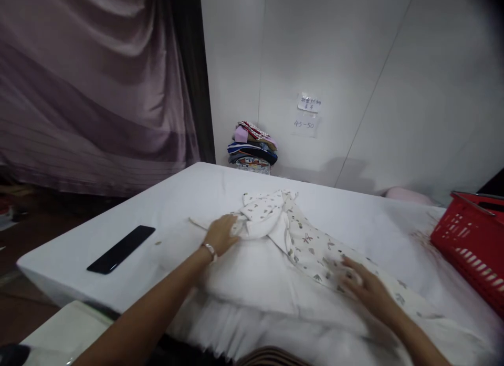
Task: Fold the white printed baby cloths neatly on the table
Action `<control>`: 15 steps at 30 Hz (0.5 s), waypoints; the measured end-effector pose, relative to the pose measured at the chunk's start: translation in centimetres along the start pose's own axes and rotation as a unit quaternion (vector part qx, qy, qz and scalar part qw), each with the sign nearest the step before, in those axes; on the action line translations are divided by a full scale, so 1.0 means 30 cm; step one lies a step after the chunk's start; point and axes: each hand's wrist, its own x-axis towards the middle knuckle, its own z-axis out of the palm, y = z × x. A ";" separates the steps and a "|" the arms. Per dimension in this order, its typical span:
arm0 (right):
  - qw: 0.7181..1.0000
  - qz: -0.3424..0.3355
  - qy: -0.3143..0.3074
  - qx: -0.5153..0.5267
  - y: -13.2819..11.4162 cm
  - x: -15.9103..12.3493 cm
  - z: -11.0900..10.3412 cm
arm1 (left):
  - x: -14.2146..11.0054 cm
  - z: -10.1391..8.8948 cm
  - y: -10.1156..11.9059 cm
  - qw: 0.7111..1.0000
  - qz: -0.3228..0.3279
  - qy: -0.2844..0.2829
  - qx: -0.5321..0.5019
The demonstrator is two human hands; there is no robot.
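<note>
Apparently, the step in hand is the handling and arranging of a white printed cloth [307, 239], dotted with small starfish and leaf-like shapes. It lies bunched and twisted just beyond and between the two hands, its long side running down past the right hand. The left hand [222, 234], with a bracelet [210, 251] at the wrist, is at the cloth's left part, fingers bent; whether they pinch it or only rest on it, I cannot tell. The right hand [364, 286] is at the long printed side, thumb and fingers parted but blurred, so its grip cannot be told either. As I judge it, the next move calls for both hands working together, one steadying the bunched part while the other eases out the twist, lightly, since such thin fabric would crease readily.

Nearer the body than the hands lies plain white fabric [255, 282]; whether it belongs to the printed piece is unclear. To the left of the left hand, a flat black slab [122, 249] rests on the bench [189, 190]. Well to the right of the right hand is a red basket [472, 245]; far beyond both hands is a stack of folded textiles [254, 145].
</note>
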 end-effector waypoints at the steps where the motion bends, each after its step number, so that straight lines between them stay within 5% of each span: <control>1: 0.998 -0.039 -0.034 -0.022 -0.079 0.036 0.070 | 0.021 0.028 0.046 1.000 0.015 -0.010 -0.014; 5: 0.984 -0.126 -0.061 -0.107 -0.312 0.132 0.273 | 0.076 0.084 0.142 0.998 -0.008 -0.042 -0.046; 8: 0.988 -0.119 -0.084 -0.060 -0.366 0.189 0.303 | 0.118 0.051 0.124 0.997 -0.039 -0.028 -0.064; 11: 0.989 -0.096 -0.108 -0.008 -0.335 0.271 0.196 | 0.177 -0.040 0.026 0.990 -0.118 0.023 -0.069; 13: 0.994 -0.048 -0.068 0.075 -0.265 0.338 0.045 | 0.213 -0.114 -0.076 0.961 -0.243 0.091 -0.095; 15: 0.979 0.039 0.036 0.196 -0.157 0.397 -0.144 | 0.228 -0.179 -0.186 0.913 -0.360 0.143 -0.125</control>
